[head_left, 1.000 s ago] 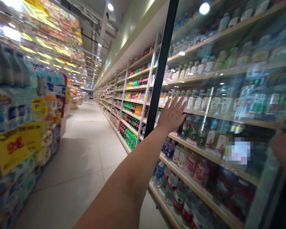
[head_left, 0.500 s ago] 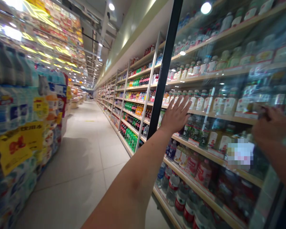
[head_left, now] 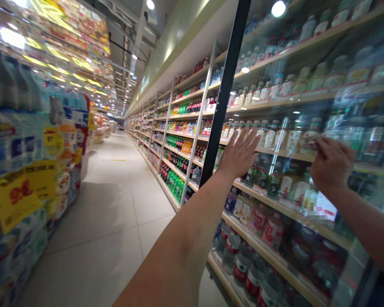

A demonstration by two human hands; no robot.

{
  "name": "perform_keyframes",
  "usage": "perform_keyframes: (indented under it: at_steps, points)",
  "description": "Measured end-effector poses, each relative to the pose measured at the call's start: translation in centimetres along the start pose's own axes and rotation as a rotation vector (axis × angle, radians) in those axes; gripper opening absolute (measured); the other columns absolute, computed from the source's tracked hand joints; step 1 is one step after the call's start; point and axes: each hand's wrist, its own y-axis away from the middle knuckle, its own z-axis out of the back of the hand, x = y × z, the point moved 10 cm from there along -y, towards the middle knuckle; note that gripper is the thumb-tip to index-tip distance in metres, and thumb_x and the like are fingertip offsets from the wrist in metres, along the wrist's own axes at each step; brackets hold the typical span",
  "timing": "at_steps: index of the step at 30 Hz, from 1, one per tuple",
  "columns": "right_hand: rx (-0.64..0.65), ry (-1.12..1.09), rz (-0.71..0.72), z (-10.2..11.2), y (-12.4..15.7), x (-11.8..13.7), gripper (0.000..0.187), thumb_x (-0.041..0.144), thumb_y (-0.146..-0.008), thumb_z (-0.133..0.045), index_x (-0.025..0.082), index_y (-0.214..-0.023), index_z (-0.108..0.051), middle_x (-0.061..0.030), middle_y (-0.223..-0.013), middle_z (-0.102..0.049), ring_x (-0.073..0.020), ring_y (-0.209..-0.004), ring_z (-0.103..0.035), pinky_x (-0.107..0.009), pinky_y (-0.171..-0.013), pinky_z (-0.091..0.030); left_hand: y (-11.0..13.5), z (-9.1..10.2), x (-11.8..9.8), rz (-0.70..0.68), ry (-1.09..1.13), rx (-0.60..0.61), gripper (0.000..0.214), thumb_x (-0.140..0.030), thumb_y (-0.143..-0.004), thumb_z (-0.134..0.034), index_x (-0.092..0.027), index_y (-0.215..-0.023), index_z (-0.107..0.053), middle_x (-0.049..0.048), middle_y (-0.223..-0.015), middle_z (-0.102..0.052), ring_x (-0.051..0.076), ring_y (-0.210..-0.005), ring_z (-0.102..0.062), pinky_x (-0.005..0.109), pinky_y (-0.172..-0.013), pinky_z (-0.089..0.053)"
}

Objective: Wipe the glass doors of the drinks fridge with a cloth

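My left hand point(head_left: 238, 155) lies flat on the glass door point(head_left: 275, 106) of a drinks cabinet, fingers spread, just right of the door's black frame point(head_left: 225, 94). My right hand point(head_left: 331, 164) is raised further right at the level of a shelf of white-labelled bottles point(head_left: 269, 136). Its fingers are curled and pinched together at the shelf edge point(head_left: 288, 154); what they hold is too blurred to name. Green bottles point(head_left: 259, 175) and red-labelled bottles point(head_left: 269, 230) stand on the shelves below.
A long supermarket aisle with a pale tiled floor point(head_left: 115, 204) runs ahead. Open drink shelves point(head_left: 179, 140) line its right side. Stacked packs of bottled water with yellow signs point(head_left: 19, 187) rise close on the left.
My right hand has come in from the right edge, moving left and up to the bottle shelf. My left hand stays flat on the glass, drifting slightly right.
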Motion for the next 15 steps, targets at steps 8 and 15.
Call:
perform_keyframes:
  at_steps: [8,15]
  points:
    - [-0.025,-0.048,-0.224,-1.4,-4.3,-1.8,0.04,0.012,-0.077,-0.051,0.013,-0.106,-0.079,-0.0148,-0.101,-0.078,-0.0249,-0.093,-0.072,-0.038,-0.087,-0.051,0.1,0.1,0.0,0.001,-0.003,-0.028,0.059,-0.04,-0.106,-0.036,-0.015,-0.159,-0.031,0.0082,-0.168,-0.027,0.029,-0.157,-0.016,0.051,-0.13,-0.014]
    - [0.067,-0.181,0.069,-1.6,-1.7,5.0,0.034,0.012,-0.085,-0.048,0.022,-0.102,-0.076,-0.0101,-0.112,-0.077,-0.0227,-0.113,-0.065,-0.041,-0.105,-0.045,0.1,0.0,-0.1,-0.004,-0.02,-0.015,0.059,-0.041,-0.105,-0.038,-0.015,-0.158,-0.032,0.0078,-0.167,-0.027,0.03,-0.156,-0.018,0.051,-0.13,-0.015]
